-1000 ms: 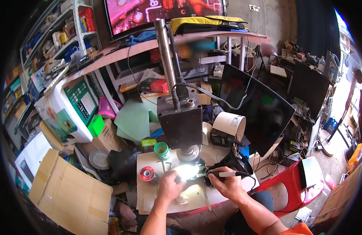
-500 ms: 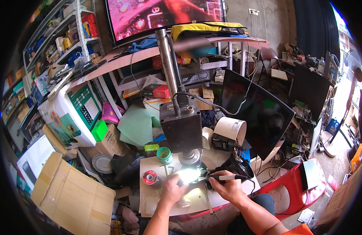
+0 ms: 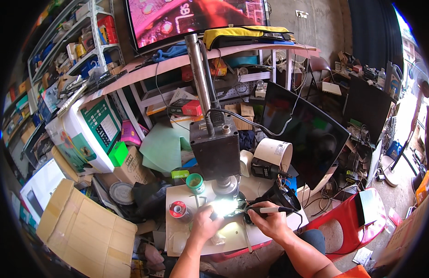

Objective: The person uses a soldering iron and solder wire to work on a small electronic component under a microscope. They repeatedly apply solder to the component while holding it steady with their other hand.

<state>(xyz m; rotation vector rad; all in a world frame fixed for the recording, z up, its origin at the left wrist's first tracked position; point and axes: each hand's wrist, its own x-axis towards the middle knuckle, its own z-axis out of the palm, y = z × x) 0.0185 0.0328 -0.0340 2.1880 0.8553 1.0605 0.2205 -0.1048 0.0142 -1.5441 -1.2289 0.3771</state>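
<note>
My right hand point(image 3: 271, 223) is closed around a soldering iron point(image 3: 273, 210) with a white handle and a black cord. Its working end reaches toward a bright patch of light under the black microscope head point(image 3: 215, 155). At the left edge of that glare, my left hand point(image 3: 205, 224) has its fingers bent and pressed together. Whatever they pinch is washed out by the light. Left of this hand stands a solder spool point(image 3: 178, 209) with a red label. A green-rimmed jar point(image 3: 195, 182) sits behind it on the white work table point(image 3: 237, 238).
A large screen point(image 3: 196, 21) at the back shows a magnified circuit board. Cardboard point(image 3: 87, 227) lies at the left. A dark flat screen point(image 3: 302, 132) leans behind the table's right side, and a red stool point(image 3: 358, 222) stands at the right.
The magnified picture on the back screen has shifted slightly. Both hands and the soldering iron stay practically in place.
</note>
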